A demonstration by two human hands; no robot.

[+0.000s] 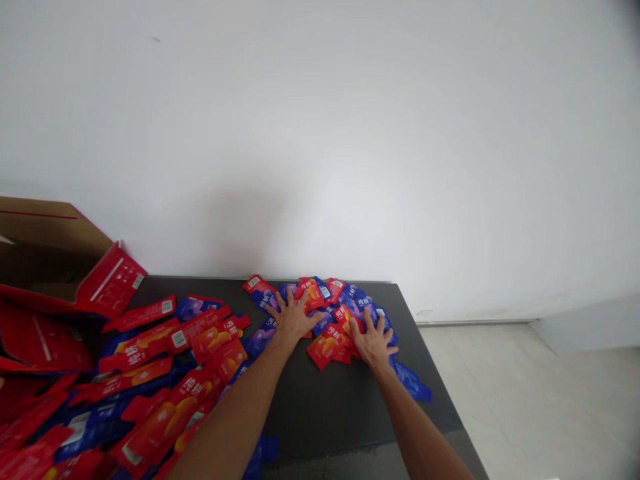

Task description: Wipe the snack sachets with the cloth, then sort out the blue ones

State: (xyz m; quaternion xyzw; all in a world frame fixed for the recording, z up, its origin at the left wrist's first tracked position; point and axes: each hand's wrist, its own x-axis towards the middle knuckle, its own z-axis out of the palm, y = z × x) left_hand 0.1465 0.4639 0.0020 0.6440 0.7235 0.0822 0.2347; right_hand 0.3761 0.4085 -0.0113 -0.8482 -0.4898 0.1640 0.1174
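Sachets (330,313), red and blue, lie heaped at the far right of our worktop (320,407), past the open carton (55,260) on the left. Our left hand (293,319) and right hand (373,341) press flat, fingers spread, grasping nothing, pinning the heap together.

Hands (333,330) on far pouch pile (330,313); open box (55,260) at table's (325,407) left

White characters printed on flat red foil sachets (327,347) and blue foil sachets (367,303), too small to read. White print panel on red cardboard box flap (113,283), likewise illegible.
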